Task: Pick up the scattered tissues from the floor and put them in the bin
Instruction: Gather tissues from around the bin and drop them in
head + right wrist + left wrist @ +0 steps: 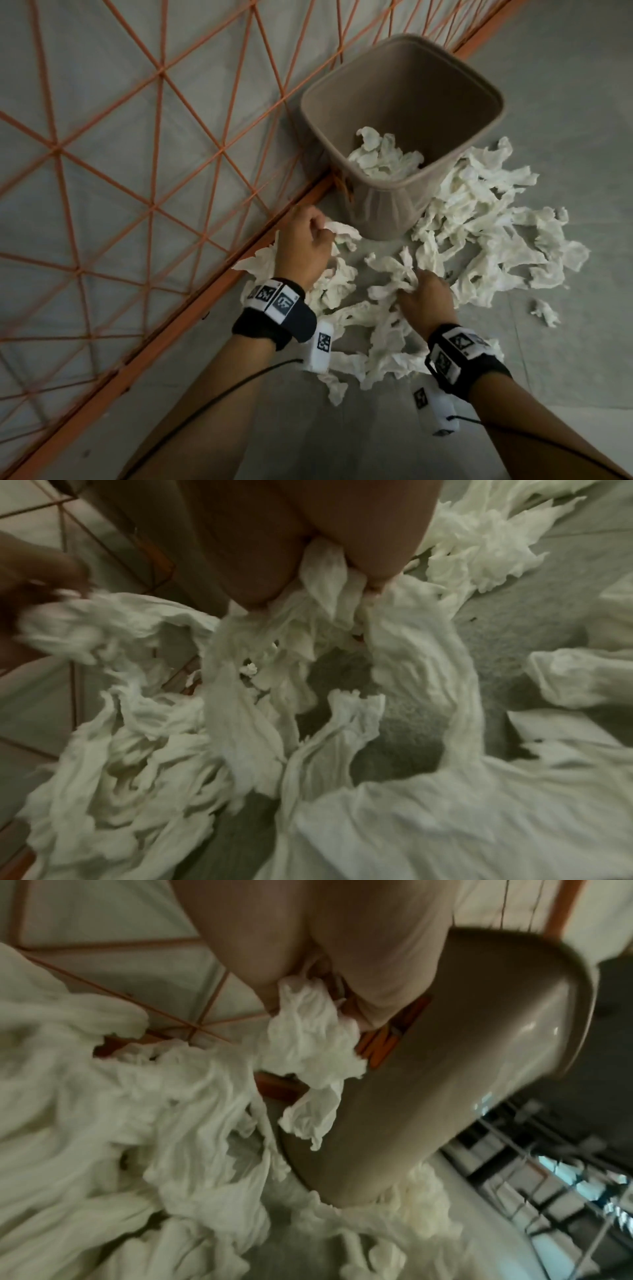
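A taupe bin (404, 102) stands on the grey floor against an orange frame, with crumpled white tissues (385, 157) inside it. Many more white tissues (479, 233) lie scattered in front of and right of the bin. My left hand (303, 240) pinches a tissue (342, 229) just left of the bin's base; the left wrist view shows this tissue (308, 1039) hanging from the fingers beside the bin wall (462, 1069). My right hand (424, 294) grips a bunch of tissues (394, 270) in the middle of the pile, the bunch (325, 574) clamped between its fingers.
An orange-framed panel (137, 154) with diagonal orange cords runs along the left, its bottom bar (191, 308) beside my left hand. One small tissue scrap (544, 311) lies apart at the right. Bare grey floor (565, 377) stretches at lower right.
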Available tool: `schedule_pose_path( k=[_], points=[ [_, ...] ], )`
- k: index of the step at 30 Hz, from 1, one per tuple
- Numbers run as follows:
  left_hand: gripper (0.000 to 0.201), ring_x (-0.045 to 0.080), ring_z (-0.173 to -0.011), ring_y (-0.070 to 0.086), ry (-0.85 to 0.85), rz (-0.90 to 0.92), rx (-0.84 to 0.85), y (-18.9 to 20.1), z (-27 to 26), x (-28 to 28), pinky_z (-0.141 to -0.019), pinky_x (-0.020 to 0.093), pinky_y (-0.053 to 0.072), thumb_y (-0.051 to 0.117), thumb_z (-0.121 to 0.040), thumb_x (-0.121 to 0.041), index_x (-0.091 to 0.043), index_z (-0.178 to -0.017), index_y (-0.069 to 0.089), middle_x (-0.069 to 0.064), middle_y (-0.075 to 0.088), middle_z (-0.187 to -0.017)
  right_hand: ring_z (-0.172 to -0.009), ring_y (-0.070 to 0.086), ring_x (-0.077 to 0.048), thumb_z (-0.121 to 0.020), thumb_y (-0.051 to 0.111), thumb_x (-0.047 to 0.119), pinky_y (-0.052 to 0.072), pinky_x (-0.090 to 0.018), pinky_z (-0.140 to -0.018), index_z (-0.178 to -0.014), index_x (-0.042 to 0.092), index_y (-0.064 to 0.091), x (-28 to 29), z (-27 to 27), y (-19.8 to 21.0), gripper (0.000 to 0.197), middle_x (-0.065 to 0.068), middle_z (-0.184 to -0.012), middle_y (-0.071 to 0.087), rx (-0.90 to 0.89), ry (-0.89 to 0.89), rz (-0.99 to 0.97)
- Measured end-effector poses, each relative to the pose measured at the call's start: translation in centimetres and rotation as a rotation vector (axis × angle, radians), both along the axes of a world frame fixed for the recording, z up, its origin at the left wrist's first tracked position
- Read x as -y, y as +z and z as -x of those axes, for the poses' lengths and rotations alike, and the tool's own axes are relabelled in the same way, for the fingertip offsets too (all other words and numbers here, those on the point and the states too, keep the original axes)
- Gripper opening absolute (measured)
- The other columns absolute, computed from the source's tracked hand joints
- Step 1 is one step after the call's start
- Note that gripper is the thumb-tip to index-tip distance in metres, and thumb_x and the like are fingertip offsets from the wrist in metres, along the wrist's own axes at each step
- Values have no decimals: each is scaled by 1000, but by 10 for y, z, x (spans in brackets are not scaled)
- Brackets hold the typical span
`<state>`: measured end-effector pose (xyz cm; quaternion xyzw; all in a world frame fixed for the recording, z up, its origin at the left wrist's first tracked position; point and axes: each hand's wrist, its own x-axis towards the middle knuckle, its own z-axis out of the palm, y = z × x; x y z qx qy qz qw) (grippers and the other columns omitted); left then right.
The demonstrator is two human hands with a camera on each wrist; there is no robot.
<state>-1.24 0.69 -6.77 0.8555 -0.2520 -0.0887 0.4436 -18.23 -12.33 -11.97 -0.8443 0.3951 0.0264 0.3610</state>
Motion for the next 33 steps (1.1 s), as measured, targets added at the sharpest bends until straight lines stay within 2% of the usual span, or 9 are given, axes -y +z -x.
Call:
schedule_pose_path(
  k=[5, 10, 12, 16, 19, 22, 27, 30, 33],
  points=[
    [51, 26, -117, 57, 6, -101, 38, -11, -24, -1, -103, 35, 45, 41, -78, 1, -15, -122, 61, 12, 61, -126, -109, 54, -40, -77, 50, -7, 44, -38, -85, -127, 7, 56, 4, -1, 12, 52, -20, -119, 55, 43, -25, -83],
    [63, 38, -133, 41, -329, -748, -66, -64, -8, 58, -110, 44, 37, 54, -88, -15, -21, -147, 34, 15, 32, -152, -100, 62, -40, -79, 53, 23, 48, -38, -81, -103, 7, 65, 8, 38, 15, 31, -18, -103, 69, 39, -183, -205],
    [52, 40, -129, 45, -369, -814, -17, -72, -5, 63, -107, 46, 40, 58, -88, -21, -17, -139, 45, 18, 45, -141, -104, 62, -34, -86, 60, 45, 48, -38, -89, -116, 9, 63, 7, 41, 20, 47, -18, -113, 68, 8, -204, -273],
    [26, 39, -107, 62, -286, -713, 8, -61, -7, 45, -85, 39, 50, 59, -88, -23, -8, -108, 68, 20, 67, -113, -72, 60, -27, -87, 50, 64, 46, -34, -66, -72, 8, 61, 11, 33, 27, 59, -7, -71, 63, 91, -364, -288],
    [22, 37, -103, 63, -134, -470, -24, -31, -2, 26, -83, 35, 47, 59, -86, -21, -4, -98, 69, 18, 67, -108, -91, 62, -33, -97, 48, 34, 47, -35, -75, -108, 9, 60, 16, 30, 16, 30, -13, -96, 64, 165, -361, -105],
    [10, 33, -76, 62, -27, -140, 128, 1, 7, 9, -64, 30, 41, 58, -77, -9, -9, -66, 56, 8, 58, -73, -108, 57, -37, -90, 51, 9, 51, -45, -89, -142, 30, 34, 29, 25, 6, 59, -16, -139, 39, 38, -188, -74],
    [45, 21, -110, 57, -137, -184, 88, -7, 42, -11, -97, 34, 49, 56, -72, 1, -22, -109, 67, 4, 54, -120, -116, 56, -37, -89, 60, 25, 49, -47, -95, -142, 28, 40, 34, 35, -13, 57, -9, -142, 38, -183, -12, 2],
    [65, 25, -127, 48, -268, -569, -31, -38, 65, -8, -102, 41, 47, 63, -83, -14, -27, -142, 41, 2, 35, -144, -112, 57, -37, -89, 60, 35, 50, -46, -91, -125, 18, 60, 31, 42, -20, 40, -10, -128, 52, -165, -68, 20],
    [71, 31, -134, 38, -319, -806, -67, -59, 77, -10, -107, 42, 40, 61, -89, -17, -24, -150, 25, 9, 35, -148, -109, 57, -35, -85, 65, 38, 49, -42, -87, -117, 13, 64, 25, 41, -22, 41, -11, -120, 57, -133, -83, 12]
  ],
)
